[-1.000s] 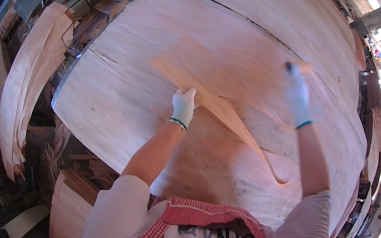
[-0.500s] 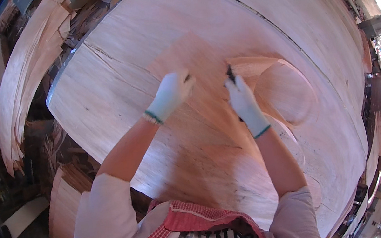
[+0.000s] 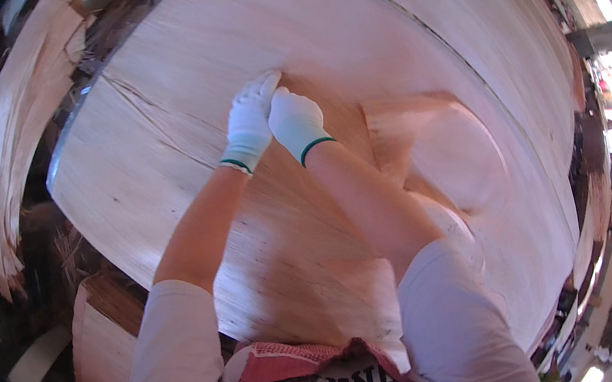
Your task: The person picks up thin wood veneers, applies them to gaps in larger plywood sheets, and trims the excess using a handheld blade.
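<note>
A wide sheet of pale wood veneer (image 3: 173, 77) lies in front of me on a stack. Both my hands wear white gloves with green cuffs and meet over a browner piece of veneer (image 3: 341, 125). My left hand (image 3: 250, 113) rests with its fingers stretched out along the surface. Close against it, my right hand (image 3: 296, 118) is closed in a fist, fingers curled away from view. The small dark tool seen in it earlier is hidden now. Beside my right forearm, a cut strip of veneer (image 3: 409, 118) curls up in a loop.
Long split veneer sheets (image 3: 20, 129) hang at the left beyond the stack's edge. A bundle of veneer (image 3: 106, 352) stands at the lower left. A dark seam (image 3: 407, 16) runs between the sheets at the far right. Roof beams (image 3: 605, 38) show at the right.
My right hand has moved left and away from the curled strip, up against my left hand. The left hand has shifted slightly up and left. The view has turned a little.
</note>
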`<state>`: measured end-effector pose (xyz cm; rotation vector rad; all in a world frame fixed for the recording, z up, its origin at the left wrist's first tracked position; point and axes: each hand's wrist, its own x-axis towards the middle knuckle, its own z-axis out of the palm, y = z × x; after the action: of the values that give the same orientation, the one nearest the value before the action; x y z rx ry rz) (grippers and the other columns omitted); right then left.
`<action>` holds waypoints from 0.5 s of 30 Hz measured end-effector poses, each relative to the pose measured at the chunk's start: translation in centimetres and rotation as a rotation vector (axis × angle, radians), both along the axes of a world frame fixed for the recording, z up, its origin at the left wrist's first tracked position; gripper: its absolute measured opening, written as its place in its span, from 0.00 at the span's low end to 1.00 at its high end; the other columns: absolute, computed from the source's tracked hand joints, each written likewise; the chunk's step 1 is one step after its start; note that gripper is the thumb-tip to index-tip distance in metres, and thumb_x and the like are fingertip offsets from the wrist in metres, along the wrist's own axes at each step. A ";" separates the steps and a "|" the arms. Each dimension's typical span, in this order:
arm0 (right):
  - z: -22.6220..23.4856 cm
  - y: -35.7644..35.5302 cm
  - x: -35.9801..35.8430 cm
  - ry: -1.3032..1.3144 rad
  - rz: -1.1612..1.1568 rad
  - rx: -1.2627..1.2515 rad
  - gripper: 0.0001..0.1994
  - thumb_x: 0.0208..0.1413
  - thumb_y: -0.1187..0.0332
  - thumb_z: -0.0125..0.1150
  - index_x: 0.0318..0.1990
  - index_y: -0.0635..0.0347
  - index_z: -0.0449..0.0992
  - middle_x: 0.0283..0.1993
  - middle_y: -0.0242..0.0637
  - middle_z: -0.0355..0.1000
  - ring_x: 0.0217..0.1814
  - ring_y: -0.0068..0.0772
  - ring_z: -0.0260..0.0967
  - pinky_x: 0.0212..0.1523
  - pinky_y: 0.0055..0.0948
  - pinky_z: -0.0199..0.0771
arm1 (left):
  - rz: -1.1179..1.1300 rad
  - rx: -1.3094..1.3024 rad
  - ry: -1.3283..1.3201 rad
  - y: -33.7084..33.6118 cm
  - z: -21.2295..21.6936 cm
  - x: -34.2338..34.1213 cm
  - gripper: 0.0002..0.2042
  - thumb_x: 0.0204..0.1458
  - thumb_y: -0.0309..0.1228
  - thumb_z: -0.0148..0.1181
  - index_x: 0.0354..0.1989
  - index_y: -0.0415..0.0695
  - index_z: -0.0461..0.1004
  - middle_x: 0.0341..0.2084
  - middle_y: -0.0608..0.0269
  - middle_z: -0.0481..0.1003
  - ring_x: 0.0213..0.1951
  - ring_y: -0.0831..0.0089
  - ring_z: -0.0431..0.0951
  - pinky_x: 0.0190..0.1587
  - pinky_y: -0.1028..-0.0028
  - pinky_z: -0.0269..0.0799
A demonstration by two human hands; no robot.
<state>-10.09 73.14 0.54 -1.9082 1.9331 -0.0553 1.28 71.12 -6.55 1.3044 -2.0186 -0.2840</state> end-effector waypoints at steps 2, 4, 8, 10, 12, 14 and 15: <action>-0.1 2.5 -2.1 -0.013 0.080 0.028 0.11 0.59 0.63 0.46 0.41 0.58 0.72 0.37 0.52 0.77 0.43 0.55 0.75 0.44 0.49 0.74 | -0.026 -0.048 -0.138 -0.3 0.0 0.7 0.18 0.52 0.32 0.56 0.53 0.46 0.71 0.54 0.56 0.70 0.56 0.58 0.69 0.56 0.61 0.66; 0.5 6.5 -7.5 0.104 0.164 0.152 0.11 0.60 0.62 0.46 0.39 0.59 0.70 0.35 0.49 0.77 0.38 0.56 0.76 0.39 0.50 0.75 | -0.008 -0.054 -0.099 0.4 1.6 0.2 0.19 0.50 0.39 0.61 0.50 0.48 0.73 0.54 0.58 0.69 0.56 0.58 0.69 0.55 0.60 0.66; 4.5 13.1 -23.6 0.134 0.133 0.401 0.11 0.62 0.58 0.47 0.42 0.53 0.71 0.36 0.45 0.77 0.35 0.48 0.77 0.35 0.46 0.75 | 0.016 -0.047 -0.156 1.0 2.1 -0.3 0.22 0.47 0.43 0.64 0.50 0.51 0.73 0.52 0.58 0.70 0.55 0.56 0.69 0.55 0.58 0.66; 5.4 15.8 -33.6 0.491 0.248 0.658 0.12 0.62 0.57 0.50 0.48 0.49 0.74 0.38 0.45 0.77 0.41 0.43 0.77 0.39 0.40 0.75 | -0.006 -0.070 -0.167 0.4 2.3 -0.6 0.21 0.49 0.42 0.63 0.52 0.50 0.73 0.52 0.56 0.70 0.55 0.55 0.69 0.55 0.59 0.66; 5.1 15.1 -34.4 0.319 0.306 0.300 0.12 0.61 0.56 0.51 0.47 0.47 0.74 0.33 0.43 0.77 0.34 0.46 0.76 0.34 0.43 0.74 | -0.006 -0.078 -0.158 0.2 2.1 -0.2 0.25 0.48 0.43 0.64 0.54 0.49 0.70 0.52 0.55 0.70 0.56 0.55 0.68 0.56 0.59 0.65; 3.7 10.5 -27.0 0.281 0.263 0.085 0.12 0.61 0.57 0.51 0.48 0.47 0.73 0.31 0.42 0.76 0.32 0.48 0.76 0.31 0.45 0.73 | 0.014 -0.026 -0.135 0.8 1.9 0.2 0.28 0.47 0.44 0.65 0.56 0.46 0.68 0.52 0.53 0.70 0.56 0.54 0.68 0.56 0.59 0.65; 3.1 7.7 -22.7 0.028 0.269 -0.106 0.11 0.61 0.57 0.51 0.45 0.48 0.72 0.31 0.44 0.76 0.32 0.51 0.74 0.30 0.49 0.71 | 0.024 0.011 -0.104 0.8 2.3 0.2 0.31 0.46 0.44 0.66 0.57 0.45 0.66 0.52 0.53 0.70 0.56 0.53 0.68 0.56 0.58 0.65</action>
<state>-32.80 80.86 3.61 -2.2339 1.7032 -0.0534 1.43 71.96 -4.25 1.3753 -2.0885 -0.2207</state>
